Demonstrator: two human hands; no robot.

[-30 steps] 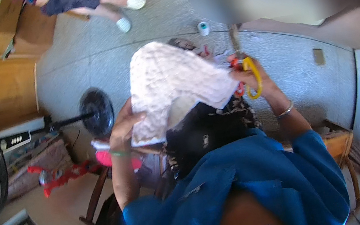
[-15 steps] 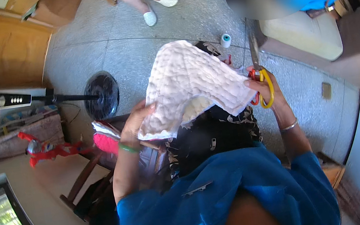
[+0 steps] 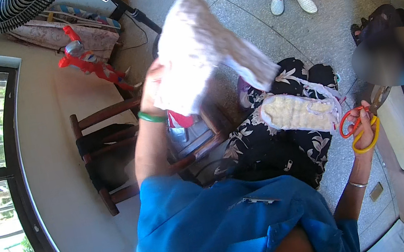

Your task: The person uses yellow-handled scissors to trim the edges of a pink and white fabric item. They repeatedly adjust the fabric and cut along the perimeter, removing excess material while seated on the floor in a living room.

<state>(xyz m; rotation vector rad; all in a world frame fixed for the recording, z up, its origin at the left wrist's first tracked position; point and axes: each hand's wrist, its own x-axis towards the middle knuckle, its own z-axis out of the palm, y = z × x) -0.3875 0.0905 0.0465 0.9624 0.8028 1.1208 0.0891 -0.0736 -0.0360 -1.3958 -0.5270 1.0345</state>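
Cloth (image 3: 192, 55), prev. in both hands, now gripped by L hand (image 3: 154, 88) only; R hand (image 3: 363, 129) grips just scissors (image 3: 379, 99).

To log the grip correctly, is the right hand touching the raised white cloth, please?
Apart. The head view shows the patterned lap between the right hand, which holds scissors, and the white cloth in the left hand.

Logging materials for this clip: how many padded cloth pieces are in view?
2: a white quilted piece held up in the left hand, and a cream fleecy piece on the lap. Others may be hidden beneath.
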